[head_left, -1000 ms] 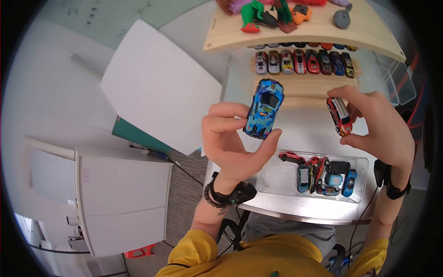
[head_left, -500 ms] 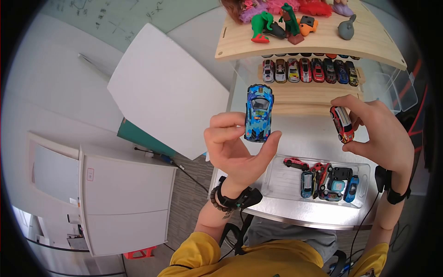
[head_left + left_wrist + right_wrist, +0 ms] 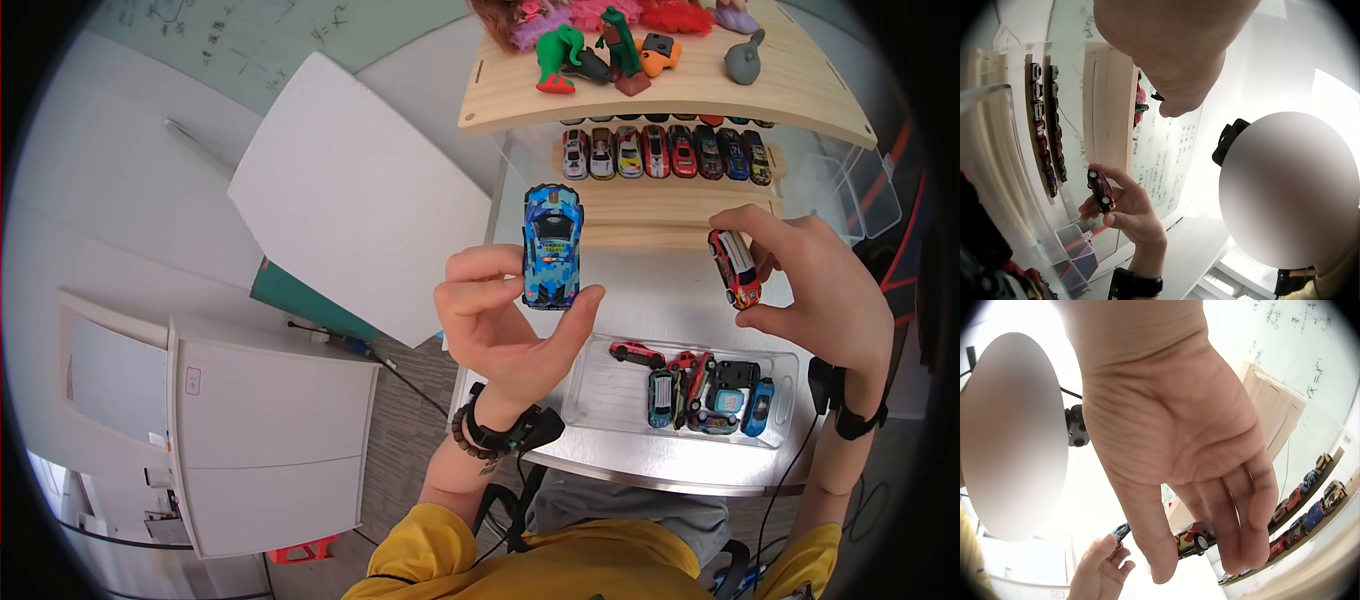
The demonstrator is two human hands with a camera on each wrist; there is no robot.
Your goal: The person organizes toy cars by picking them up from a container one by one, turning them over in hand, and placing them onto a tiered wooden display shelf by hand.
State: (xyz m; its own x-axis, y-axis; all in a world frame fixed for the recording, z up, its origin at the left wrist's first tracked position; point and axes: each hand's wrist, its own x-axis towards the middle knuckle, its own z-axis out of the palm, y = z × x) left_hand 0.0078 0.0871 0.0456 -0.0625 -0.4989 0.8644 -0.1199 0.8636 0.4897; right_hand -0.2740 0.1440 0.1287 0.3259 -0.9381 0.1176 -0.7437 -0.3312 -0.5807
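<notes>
1. Head view: from where I stand, the left hand (image 3: 510,335) pinches a blue camouflage-patterned toy car (image 3: 552,250), its grip spread about the car's width. On the right, the right hand (image 3: 832,285) holds a small red, white-topped toy car (image 3: 735,268) end to end between thumb and forefinger. Near them, a clear plastic tray (image 3: 605,400) of toy cars lies on the silvery table (image 3: 640,295); far off, a row of toy cars (image 3: 655,152) stands beneath a pale wooden board (image 3: 500,95).
2. Left wrist view: the left hand's grip is mostly hidden; the red car shows side-on.
3. Right wrist view: yellow flame markings show between the right thumb and fingers.
</notes>
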